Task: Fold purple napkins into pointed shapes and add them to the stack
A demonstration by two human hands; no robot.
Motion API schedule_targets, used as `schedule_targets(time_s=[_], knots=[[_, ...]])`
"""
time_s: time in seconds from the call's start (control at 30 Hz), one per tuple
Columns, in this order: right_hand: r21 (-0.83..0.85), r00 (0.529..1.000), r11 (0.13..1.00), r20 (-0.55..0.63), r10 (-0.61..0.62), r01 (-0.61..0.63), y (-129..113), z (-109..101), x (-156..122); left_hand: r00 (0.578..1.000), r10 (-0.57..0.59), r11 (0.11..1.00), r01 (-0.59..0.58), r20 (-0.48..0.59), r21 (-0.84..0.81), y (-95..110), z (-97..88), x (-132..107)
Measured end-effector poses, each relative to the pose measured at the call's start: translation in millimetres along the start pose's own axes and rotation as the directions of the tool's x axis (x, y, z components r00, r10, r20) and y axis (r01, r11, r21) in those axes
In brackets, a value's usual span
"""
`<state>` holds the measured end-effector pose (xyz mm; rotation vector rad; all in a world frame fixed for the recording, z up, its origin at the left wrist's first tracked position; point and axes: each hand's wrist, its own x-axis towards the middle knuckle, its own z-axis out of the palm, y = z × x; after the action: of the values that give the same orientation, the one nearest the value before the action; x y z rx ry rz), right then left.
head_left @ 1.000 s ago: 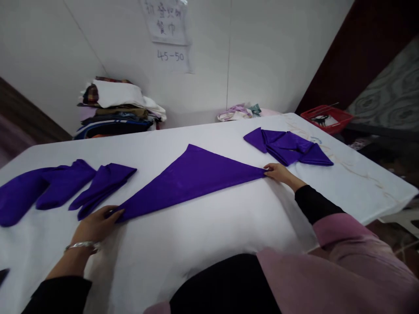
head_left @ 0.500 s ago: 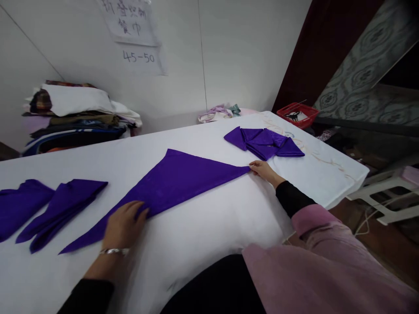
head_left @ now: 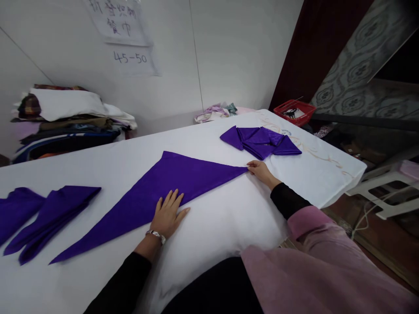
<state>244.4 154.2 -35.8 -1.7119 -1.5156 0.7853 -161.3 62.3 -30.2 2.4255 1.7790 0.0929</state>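
Note:
A purple napkin [head_left: 140, 196], folded into a long triangle, lies flat on the white tablecloth [head_left: 209, 235] in front of me. My left hand [head_left: 167, 213] rests on its near edge, palm down with the fingers spread. At the napkin's right tip, my right hand [head_left: 260, 171] pinches the pointed corner between thumb and fingers. Several purple napkins folded into compact triangles [head_left: 258, 141] lie close together beyond my right hand. To the left are loosely gathered purple napkins [head_left: 55, 216], partly cut off by the frame edge.
A stack of folded clothes [head_left: 70, 122] stands at the back left by the wall. Crumpled pale cloths [head_left: 214, 113] lie at the table's back edge. A red basket [head_left: 294, 112] sits past the far right corner, and a white plastic stool [head_left: 386, 192] stands right of the table.
My left hand has slid right along the napkin's near edge, and its fingers have spread out flat. The right hand keeps its pinch on the tip. The view has shifted slightly.

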Motion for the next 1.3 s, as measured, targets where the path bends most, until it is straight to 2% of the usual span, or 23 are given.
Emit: schedule_targets(time_s=[0.3,0.4,0.5,0.57,0.63,0.73,0.8,0.83,0.97,1.23,1.3], knots=[[-0.260,0.984,0.962,-0.133,-0.121,0.083,-12,6,-13,1.000,0.026,0.997,-0.025,-0.010,0.073,1,1.9,0],[-0.386,0.940,0.885,-0.112,-0.323,0.258,-20,10,-19,0.999,0.029,0.997,-0.027,-0.026,0.073,2,2.8,-2],[-0.469,0.831,0.730,0.013,-0.557,0.497,-36,27,-26,1.000,0.020,0.998,-0.019,-0.015,0.059,3,2.3,-4],[-0.446,0.782,0.669,0.129,-0.610,0.595,-51,46,-34,1.000,0.015,0.999,-0.014,-0.006,0.047,4,1.5,-5],[-0.406,0.735,0.618,0.279,-0.617,0.673,-69,69,-44,1.000,0.018,0.999,-0.017,-0.011,0.036,5,0.8,-7],[-0.347,0.636,0.537,0.498,-0.589,0.769,-90,98,-56,1.000,0.023,0.999,-0.023,-0.020,0.023,6,0.1,-8],[-0.329,0.586,0.495,0.581,-0.565,0.804,-96,111,-61,0.999,0.024,1.000,-0.024,-0.020,0.012,7,-0.3,-8],[-0.331,0.575,0.483,0.602,-0.553,0.811,-96,114,-63,0.999,0.025,1.000,-0.025,-0.021,0.005,7,-0.4,-9],[-0.381,0.593,0.463,0.621,-0.513,0.800,-77,109,-63,0.999,0.020,0.999,-0.021,-0.028,-0.037,10,0.2,-12],[-0.581,0.721,0.433,0.499,-0.481,0.690,0,60,-45,1.000,0.022,0.991,-0.024,-0.015,-0.131,14,0.3,-14],[-0.608,0.733,0.422,0.465,-0.497,0.672,13,52,-42,1.000,0.025,0.989,-0.026,-0.011,-0.148,15,-0.1,-14]])
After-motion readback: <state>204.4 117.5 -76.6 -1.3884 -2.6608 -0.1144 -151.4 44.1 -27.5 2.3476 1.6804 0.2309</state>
